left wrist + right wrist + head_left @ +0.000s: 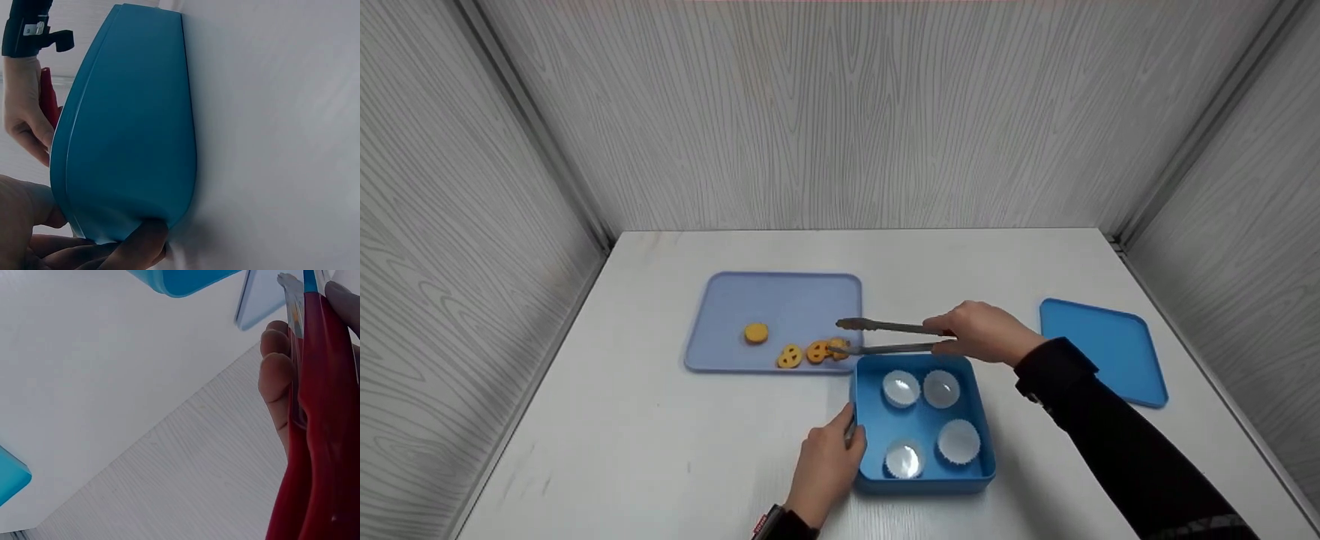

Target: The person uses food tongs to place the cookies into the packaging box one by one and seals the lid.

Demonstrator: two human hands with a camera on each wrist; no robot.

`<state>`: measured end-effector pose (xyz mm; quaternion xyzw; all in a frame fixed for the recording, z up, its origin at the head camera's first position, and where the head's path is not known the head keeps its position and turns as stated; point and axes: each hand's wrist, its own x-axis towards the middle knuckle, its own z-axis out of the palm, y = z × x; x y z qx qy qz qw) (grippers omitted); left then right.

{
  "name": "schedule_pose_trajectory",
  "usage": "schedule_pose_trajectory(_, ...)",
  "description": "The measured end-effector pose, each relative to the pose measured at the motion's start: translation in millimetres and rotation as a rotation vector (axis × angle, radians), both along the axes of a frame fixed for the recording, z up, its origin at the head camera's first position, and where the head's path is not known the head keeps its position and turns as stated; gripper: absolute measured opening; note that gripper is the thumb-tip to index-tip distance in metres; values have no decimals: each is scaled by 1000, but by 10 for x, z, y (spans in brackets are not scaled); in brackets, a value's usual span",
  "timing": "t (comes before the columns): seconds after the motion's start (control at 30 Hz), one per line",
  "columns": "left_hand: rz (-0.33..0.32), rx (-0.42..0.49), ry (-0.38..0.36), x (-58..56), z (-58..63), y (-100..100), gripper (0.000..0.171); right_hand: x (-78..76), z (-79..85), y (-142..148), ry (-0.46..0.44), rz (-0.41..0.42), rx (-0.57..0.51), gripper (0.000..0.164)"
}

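Note:
My right hand (990,334) grips metal tongs (896,326), whose red handles (332,410) fill the right side of the right wrist view. The parted tong tips reach over the front right of a pale blue tray (780,296). The lower tip overlaps a cookie (838,348) there; beside it lie two pretzel-shaped cookies (790,356), and a plain round cookie (756,333) sits apart. My left hand (825,461) holds the left wall of a blue box (922,487), thumb by the rim and fingers on the outside. Inside stand several white paper cups (901,388).
A flat blue lid (1099,352) lies on the right of the white table (660,450), beyond my right wrist. Wood-grain panels (840,112) enclose the table at the back and both sides. The box's back left corner overlaps the tray's front right corner in the head view.

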<state>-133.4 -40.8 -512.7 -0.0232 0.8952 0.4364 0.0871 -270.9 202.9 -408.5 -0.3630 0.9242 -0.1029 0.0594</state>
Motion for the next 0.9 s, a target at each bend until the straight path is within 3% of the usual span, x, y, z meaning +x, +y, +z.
schedule_pose_trajectory(0.4,-2,17,26,8,-3,-19,49,-68,124,-194,63,37,148,30)
schedule_pose_trajectory(0.7,1,59,39,-12,-15,-40,48,-79,58,-121,114,72,61,15)
schedule_pose_trajectory(0.9,10,85,2,-29,-7,-45,49,-74,31,-26,141,62,33,19)
